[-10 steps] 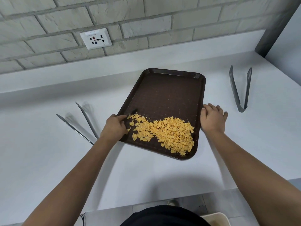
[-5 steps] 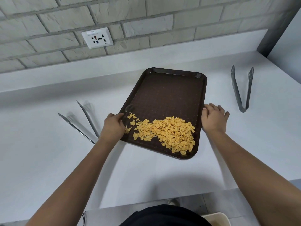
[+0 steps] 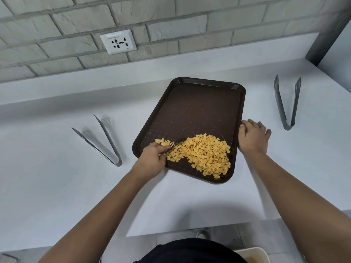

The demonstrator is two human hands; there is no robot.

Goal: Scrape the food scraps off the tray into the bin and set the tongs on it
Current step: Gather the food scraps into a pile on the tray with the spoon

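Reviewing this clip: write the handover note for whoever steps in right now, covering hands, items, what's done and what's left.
Left hand: closed on a thin dark scraper, its tip in the scraps.
Right hand: flat on the counter against the tray's right edge, holding nothing.
Tray: on the counter, orange food scraps heaped at its near end.
Bin: below the counter edge, lower right.
Tongs: one pair left of the tray, another right, both untouched.
Done: scraps gathered. Left: scrape them into the bin, set tongs on the tray.
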